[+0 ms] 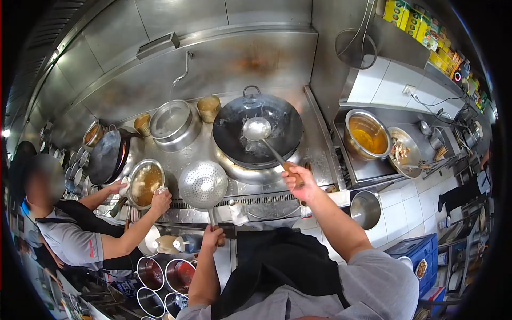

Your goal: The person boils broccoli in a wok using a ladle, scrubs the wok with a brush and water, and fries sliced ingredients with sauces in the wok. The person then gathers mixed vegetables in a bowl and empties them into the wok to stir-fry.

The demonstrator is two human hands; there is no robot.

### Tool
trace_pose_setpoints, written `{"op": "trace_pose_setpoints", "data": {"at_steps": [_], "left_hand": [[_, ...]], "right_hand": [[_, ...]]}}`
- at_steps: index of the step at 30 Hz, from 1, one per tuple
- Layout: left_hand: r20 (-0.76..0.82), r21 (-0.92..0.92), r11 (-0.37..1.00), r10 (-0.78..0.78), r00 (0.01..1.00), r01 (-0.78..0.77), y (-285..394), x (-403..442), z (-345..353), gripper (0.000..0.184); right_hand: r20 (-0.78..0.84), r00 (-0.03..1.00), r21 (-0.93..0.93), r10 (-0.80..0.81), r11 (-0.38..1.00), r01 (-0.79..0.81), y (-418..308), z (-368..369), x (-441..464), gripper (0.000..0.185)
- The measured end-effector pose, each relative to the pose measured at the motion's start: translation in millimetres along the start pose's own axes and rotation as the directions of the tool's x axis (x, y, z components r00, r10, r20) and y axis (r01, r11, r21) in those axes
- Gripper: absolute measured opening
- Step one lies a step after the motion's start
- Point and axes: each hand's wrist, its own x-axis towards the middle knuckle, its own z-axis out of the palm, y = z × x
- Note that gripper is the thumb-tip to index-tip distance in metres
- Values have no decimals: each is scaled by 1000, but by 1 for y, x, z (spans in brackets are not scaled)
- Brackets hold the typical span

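My right hand (300, 183) is closed around the wooden handle of a metal ladle (257, 129). The ladle's bowl is over the inside of a large black wok (226, 133), which has some liquid in its bottom. In my left hand (213, 237) is the wooden-ended handle of a perforated skimmer (203, 184). Its round, holed head is beside the wok, to the left and nearer to me. A co-worker's hands at the left hold a metal bowl (162, 184) of brownish liquid with pale pieces in it.
A metal pot (172, 126) and a ribbed container (208, 109) stand behind the skimmer. Another wok (104, 157) sits at the left. To the right are a bowl of amber liquid (368, 136) and a bowl of food (404, 152). Sauce containers (180, 276) stand low at the left.
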Motion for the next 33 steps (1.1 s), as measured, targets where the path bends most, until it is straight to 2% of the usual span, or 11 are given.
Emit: {"op": "trace_pose_setpoints", "data": {"at_steps": [2, 5, 7, 8, 12, 16, 18, 21, 26, 27, 33], "left_hand": [[-169, 856, 476, 629, 759, -204, 11, 16, 32, 90], [175, 583, 368, 814, 554, -725, 122, -26, 160, 85], [269, 399, 199, 908, 322, -895, 163, -15, 207, 72], [225, 290, 176, 943, 246, -941, 176, -1, 223, 63], [-204, -263, 393, 870, 448, -881, 285, 34, 239, 18], [-383, -469, 299, 779, 497, -831, 372, 96, 206, 19], [-342, -374, 400, 779, 525, -837, 393, 107, 211, 20], [-291, -208, 477, 803, 520, -854, 419, 118, 232, 22], [-223, -20, 488, 848, 480, -872, 449, 132, 279, 21], [-233, -14, 481, 851, 471, -877, 452, 133, 287, 20], [-225, 38, 459, 870, 439, -888, 436, 121, 279, 18]], "right_hand": [[-3, 1000, -148, 7, 989, -8, 31, 5, -1, 38], [260, 951, -342, 169, 937, -73, 27, 6, -11, 50], [-55, 998, -961, 42, 267, -64, -5, -53, 5, 71], [38, 916, -856, -398, -486, -176, -14, -133, 34, 75], [-419, 740, -474, -526, -569, -672, -22, -151, 9, 100], [-577, 679, -694, -454, -166, -701, -44, -188, -6, 88], [-573, 810, -464, -122, 863, -199, -70, -241, -20, 74], [-323, 907, -401, -270, 907, 128, -102, -144, -87, 70], [-68, 910, -931, -409, 355, 90, -192, -57, 2, 72], [233, 866, -970, -442, -164, 178, -204, -42, 43, 69], [-176, 982, -517, -67, -842, -150, -167, 17, 193, 39]]}}
